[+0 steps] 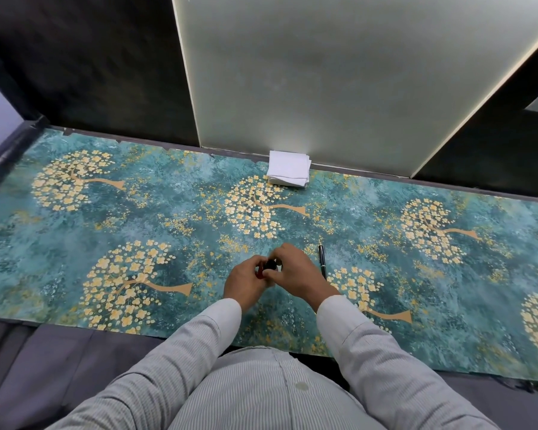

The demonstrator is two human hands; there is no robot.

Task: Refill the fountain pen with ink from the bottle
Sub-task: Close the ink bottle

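Head view: both hands (272, 279) clasp ink bottle (266, 268) beside pen (322, 262).

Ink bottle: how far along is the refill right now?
Early stage. Nothing looks done yet: the black fountain pen lies untouched on the teal flowered table cover, right of the hands. In hand: the left hand steadies the small ink bottle while the right hand grips its dark cap. Left: open the bottle, fill the pen, wipe with the white folded tissues.
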